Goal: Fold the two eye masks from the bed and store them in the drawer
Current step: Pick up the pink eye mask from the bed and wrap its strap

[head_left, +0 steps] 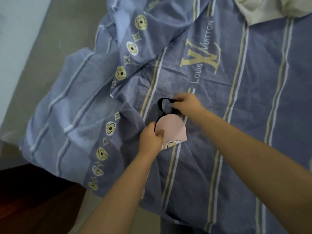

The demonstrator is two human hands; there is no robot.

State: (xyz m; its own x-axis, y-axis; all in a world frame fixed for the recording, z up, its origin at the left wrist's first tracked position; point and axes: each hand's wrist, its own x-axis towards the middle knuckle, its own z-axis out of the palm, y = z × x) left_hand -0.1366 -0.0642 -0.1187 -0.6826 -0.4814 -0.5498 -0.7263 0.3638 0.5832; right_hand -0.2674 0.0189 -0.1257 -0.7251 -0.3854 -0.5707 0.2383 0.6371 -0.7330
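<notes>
A pink eye mask lies folded in half on the blue striped bedspread, its rounded end pointing away from me. My left hand presses on the mask's near left edge, thumb on the pink fabric. The mask's black elastic strap loops out beyond the far end, and my right hand pinches that strap. A small round print shows at the mask's near edge. A pale pink strip shows under my left forearm; I cannot tell what it is. No drawer is visible.
The bedspread hangs in rumpled folds over the bed's left edge. A grey floor runs along the left, with dark wooden furniture at the lower left. White bedding lies at the top right.
</notes>
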